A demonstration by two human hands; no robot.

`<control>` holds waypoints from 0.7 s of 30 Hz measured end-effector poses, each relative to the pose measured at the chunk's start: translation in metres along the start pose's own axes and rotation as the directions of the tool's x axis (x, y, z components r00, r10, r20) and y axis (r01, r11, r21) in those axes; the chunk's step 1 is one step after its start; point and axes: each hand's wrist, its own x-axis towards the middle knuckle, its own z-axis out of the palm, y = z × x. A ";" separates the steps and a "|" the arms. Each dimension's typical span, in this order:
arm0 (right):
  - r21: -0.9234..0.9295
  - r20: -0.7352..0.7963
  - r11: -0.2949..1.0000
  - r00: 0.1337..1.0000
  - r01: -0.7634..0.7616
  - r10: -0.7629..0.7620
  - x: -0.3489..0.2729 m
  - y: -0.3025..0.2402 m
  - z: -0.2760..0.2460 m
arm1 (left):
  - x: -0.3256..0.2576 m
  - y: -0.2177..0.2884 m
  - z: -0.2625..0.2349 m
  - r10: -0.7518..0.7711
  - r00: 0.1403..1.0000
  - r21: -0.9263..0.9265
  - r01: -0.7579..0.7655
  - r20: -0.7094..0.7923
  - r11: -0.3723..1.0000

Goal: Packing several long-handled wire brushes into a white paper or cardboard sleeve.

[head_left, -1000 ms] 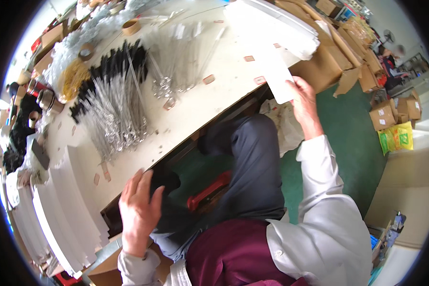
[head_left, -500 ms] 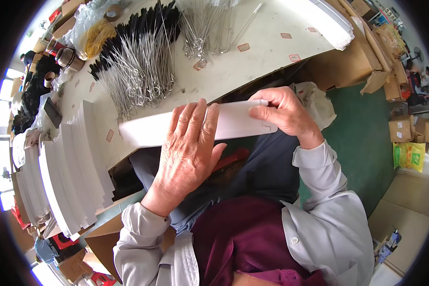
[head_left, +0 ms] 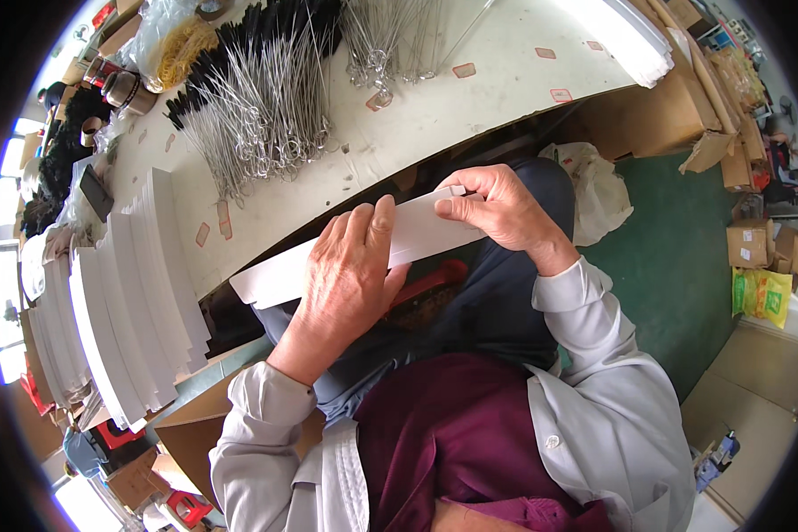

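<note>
A long, narrow white card box (head_left: 426, 223) is held in both hands over my lap, just off the table's near edge, slanting up to the right. Across its middle lie the fingers of my left hand (head_left: 341, 275), with the thumb at its lower edge. At the right end, my right hand (head_left: 510, 213) pinches the box by a small end flap between thumb and fingers. Beyond the hands, a heap of thin brushes (head_left: 270, 111) with black bristles and looped wire handles rests on the white table (head_left: 434, 133).
Stacked flat white card pieces (head_left: 133, 310) stand at the left, and another white stack (head_left: 637, 40) lies far right. A cardboard box (head_left: 634, 129) and a white plastic bag (head_left: 590, 191) are beside my knee. Yellow ties (head_left: 184, 55) and a metal flask (head_left: 126, 91) sit far left.
The box has tilted, its left end dropping toward my lap. Both hands have shifted slightly, the right one to the left, still gripping the box.
</note>
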 end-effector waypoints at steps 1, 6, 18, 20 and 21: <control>0.000 0.002 1.000 1.000 -0.001 0.001 0.001 0.001 0.001 | -0.001 -0.001 -0.001 0.014 1.000 0.010 -0.013 -0.019 1.000; -0.072 -0.249 0.996 0.966 0.053 -0.069 0.004 0.009 0.013 | -0.004 -0.005 0.002 -0.016 1.000 0.024 0.016 -0.019 1.000; -0.876 -0.184 0.462 0.788 0.140 -0.587 -0.016 0.012 0.047 | -0.015 -0.012 0.018 -0.080 0.990 0.089 0.091 -0.118 0.992; -0.866 -0.197 0.486 0.811 0.120 -0.551 -0.017 0.015 0.056 | -0.014 -0.015 0.020 -0.078 0.987 0.077 0.089 -0.139 0.993; -0.856 -0.211 0.508 0.831 0.097 -0.515 -0.017 0.018 0.059 | -0.015 -0.016 0.022 -0.079 0.987 0.079 0.091 -0.140 0.993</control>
